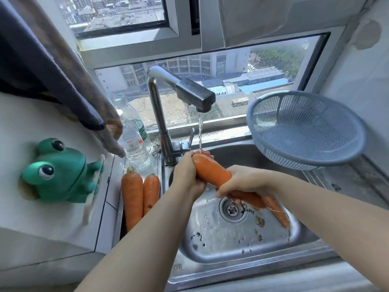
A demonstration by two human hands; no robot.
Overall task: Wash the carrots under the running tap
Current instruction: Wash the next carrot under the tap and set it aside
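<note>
Carrot (212, 173) held slanted above the steel sink (210, 249), thick end far and left, tapered tip near and right, over the basin just beside the drain (233, 209). Left hand (185, 175) wraps the thick end, fingers curled fully round it. Right hand (244, 180) grips the middle, fingers closed underneath. Tap (181, 91) running; water stream (200, 131) lands on the thick end at the left fingertips. Two further carrots (131, 197) lie side by side, touching, on the ledge left of the basin. Blue colander (305, 127) sits tilted at the far right corner. Green frog toy (61, 171) on the white surface at left; two water bottles (132, 142) stand beyond the ledge carrots
</note>
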